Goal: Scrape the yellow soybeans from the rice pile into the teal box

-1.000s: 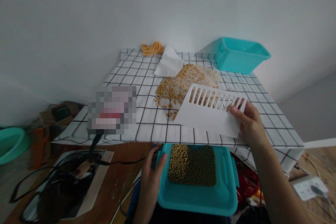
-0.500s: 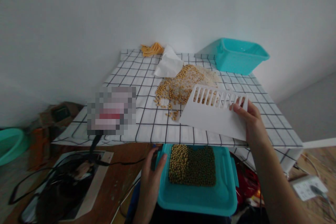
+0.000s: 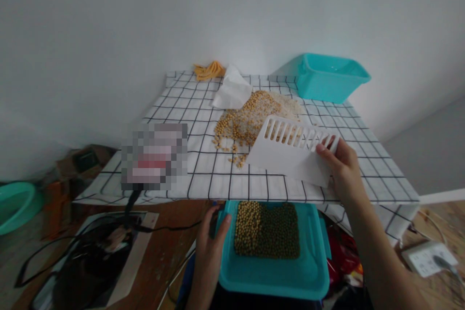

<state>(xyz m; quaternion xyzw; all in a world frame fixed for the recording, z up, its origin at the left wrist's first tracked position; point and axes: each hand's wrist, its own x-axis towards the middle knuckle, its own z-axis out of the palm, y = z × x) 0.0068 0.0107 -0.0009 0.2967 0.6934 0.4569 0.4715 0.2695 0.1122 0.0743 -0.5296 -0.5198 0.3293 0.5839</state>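
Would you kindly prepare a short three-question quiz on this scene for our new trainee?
1. Multiple choice: What is in the grip of the right hand?
a) a yellow cloth
b) a white slotted panel
c) a turquoise tub

2. True or false: The left hand is at the left side of the turquoise container.

3. Fill in the blank: As the camera sees it, the dark green beans lie to the ____ of the tan beans in that container.

Key: 1. b; 2. true; 3. right
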